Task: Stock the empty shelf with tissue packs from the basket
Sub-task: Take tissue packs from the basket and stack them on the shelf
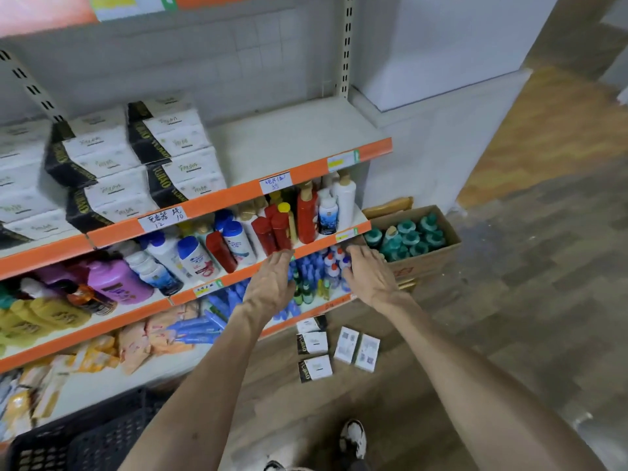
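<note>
Red bottles [272, 232] stand beside white bottles with blue caps [195, 254] on the second shelf [316, 245], with a tall white bottle [345, 198] at its right end. Further left sit a purple bottle [119, 282] and yellow pouches [44, 316]. Below lie blue tubes [195, 329] and orange packets [136, 345]. Right of the shelving, a cardboard box [424, 263] on the wood-pattern floor [509, 317] holds teal-capped bottles [411, 237]. A white shoe [353, 438] shows near the bottom edge

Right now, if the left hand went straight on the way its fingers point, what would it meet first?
Probably the orange shelf edge just past the left hand, then the red bottles standing behind it; depth is unclear from this one view.
</note>
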Demonstrator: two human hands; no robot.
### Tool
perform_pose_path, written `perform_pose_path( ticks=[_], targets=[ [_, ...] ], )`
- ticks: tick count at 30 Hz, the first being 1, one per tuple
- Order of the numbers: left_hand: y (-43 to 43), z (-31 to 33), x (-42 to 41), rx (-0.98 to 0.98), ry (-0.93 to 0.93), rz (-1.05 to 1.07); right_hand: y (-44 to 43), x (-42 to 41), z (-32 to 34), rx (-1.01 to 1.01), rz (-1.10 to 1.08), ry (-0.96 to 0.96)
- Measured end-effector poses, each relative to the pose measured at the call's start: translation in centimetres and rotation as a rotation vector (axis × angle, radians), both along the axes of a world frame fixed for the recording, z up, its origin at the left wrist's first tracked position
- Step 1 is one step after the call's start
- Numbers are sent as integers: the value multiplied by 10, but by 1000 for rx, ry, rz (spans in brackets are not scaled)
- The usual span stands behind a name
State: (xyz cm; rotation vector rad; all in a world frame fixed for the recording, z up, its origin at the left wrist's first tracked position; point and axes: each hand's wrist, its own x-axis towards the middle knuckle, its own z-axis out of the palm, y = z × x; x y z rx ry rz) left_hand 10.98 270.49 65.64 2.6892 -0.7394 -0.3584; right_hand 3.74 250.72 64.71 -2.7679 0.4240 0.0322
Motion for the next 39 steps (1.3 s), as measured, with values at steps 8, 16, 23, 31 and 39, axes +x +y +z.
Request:
perform_pose_path(
  ticks=[8, 16, 23, 31, 39],
  targets=[
    [-11, 3, 17, 8, -23, -7, -9, 28, -4, -1, 49, 6],
    [-15, -98, 38, 75, 131, -41, 2, 35, -90, 35, 15, 104],
    [-15, -359, 28, 145, 219, -173, 6, 23, -346, 81, 14, 302],
    [18, -673, -1, 276, 414, -112, -12, -18, -673, 117, -45, 498],
    [15, -878, 27, 340, 485, -177, -24, 18, -861, -59, 24, 438]
  ],
)
